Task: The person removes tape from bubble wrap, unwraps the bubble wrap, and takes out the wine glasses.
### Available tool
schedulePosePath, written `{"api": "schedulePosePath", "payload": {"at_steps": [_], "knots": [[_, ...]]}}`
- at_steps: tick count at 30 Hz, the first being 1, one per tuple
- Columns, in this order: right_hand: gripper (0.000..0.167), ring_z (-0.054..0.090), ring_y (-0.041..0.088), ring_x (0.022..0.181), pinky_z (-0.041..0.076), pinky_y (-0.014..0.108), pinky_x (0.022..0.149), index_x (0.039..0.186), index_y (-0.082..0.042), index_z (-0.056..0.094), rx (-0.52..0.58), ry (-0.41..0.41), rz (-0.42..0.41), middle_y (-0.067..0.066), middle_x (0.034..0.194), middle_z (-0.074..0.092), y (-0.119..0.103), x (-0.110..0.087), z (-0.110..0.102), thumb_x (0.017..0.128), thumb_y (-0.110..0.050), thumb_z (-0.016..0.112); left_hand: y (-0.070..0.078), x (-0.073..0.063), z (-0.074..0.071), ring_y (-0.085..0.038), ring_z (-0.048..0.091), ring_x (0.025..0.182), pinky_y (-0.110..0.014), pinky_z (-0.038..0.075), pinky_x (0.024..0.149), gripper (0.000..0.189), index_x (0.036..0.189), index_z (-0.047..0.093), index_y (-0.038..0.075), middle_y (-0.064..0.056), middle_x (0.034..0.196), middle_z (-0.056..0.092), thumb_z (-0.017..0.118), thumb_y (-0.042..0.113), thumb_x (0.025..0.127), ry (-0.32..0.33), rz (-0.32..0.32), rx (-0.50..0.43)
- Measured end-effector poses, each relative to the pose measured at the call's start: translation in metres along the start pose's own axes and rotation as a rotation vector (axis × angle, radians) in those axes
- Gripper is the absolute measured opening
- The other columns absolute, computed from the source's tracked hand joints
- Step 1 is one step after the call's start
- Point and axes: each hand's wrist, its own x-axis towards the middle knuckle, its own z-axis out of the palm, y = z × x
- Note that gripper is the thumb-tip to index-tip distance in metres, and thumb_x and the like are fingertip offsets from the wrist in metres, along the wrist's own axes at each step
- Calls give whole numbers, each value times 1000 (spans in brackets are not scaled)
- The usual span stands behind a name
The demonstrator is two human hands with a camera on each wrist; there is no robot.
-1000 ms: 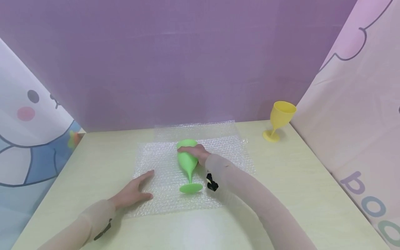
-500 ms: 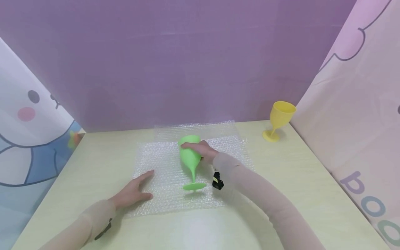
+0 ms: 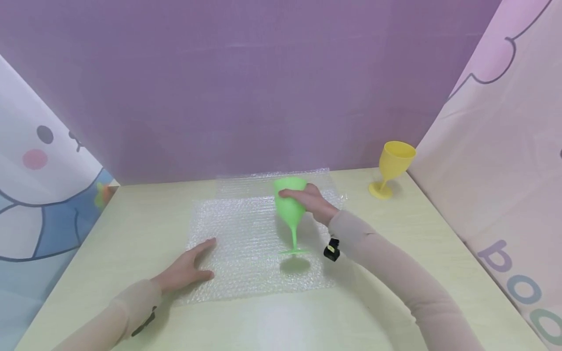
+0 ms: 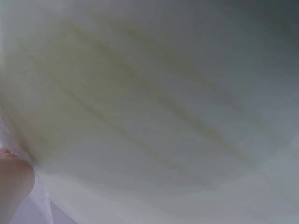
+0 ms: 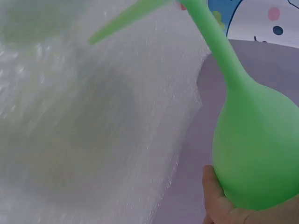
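Note:
My right hand [image 3: 309, 199] grips a green goblet [image 3: 291, 213] around its bowl, thumb across the front. The goblet stands nearly upright, its foot just above a sheet of bubble wrap [image 3: 237, 253] with a shadow below it. In the right wrist view the green goblet [image 5: 259, 140] fills the right side, with part of the right hand [image 5: 233, 210] at its bowl. My left hand [image 3: 186, 268] rests at the left edge of the bubble wrap, fingers and thumb spread and holding nothing. Only a bit of the left hand [image 4: 16, 186] shows in the left wrist view.
A yellow goblet [image 3: 395, 163] stands upright at the back right of the pale table [image 3: 386, 273]. A purple backdrop [image 3: 263, 97] rises behind the table, with printed cloth panels on both sides.
The right hand has lifted the green goblet off the bubble wrap, turned it from lying tilted to nearly upright, and moved it right. The left hand has stayed in place.

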Motion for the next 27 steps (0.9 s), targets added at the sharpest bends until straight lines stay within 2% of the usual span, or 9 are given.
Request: {"api": "schedulePosePath", "payload": {"at_steps": [4,9,19,23,27], "knots": [[61,53,22,100,37,43,100,116,-11,50,-8,58,-30,6,109,56,6,-8,-21,70,-43,73,0,0,-1,-40,17,137,-55,12,111,86,144,24,4,-18,150,22,72,26,75,0,1,7],[66,51,23,103,38,41,99,122,-8,45,-7,109,-40,9,114,54,14,-15,-41,71,-40,73,-1,0,-1,-40,17,137,-56,12,111,86,144,24,4,-19,150,22,72,25,75,0,-6,10],[77,47,26,107,38,41,100,129,-4,36,-36,172,-39,13,120,47,26,-27,-68,72,-39,73,-5,0,0,-39,18,137,-56,13,111,87,144,25,6,-17,150,23,72,30,74,-1,-13,7],[79,45,26,108,37,41,101,130,-2,33,-58,203,-39,14,120,45,30,-32,-79,73,-40,72,-5,0,0,-40,18,137,-56,13,111,87,144,25,6,-18,150,22,72,30,75,-3,-15,17],[74,45,25,102,39,36,95,126,0,35,-62,242,-70,12,114,45,31,-36,-92,74,-39,71,-4,0,0,-41,18,136,-56,13,111,87,144,25,6,-19,150,22,72,31,75,3,-6,24]]}}
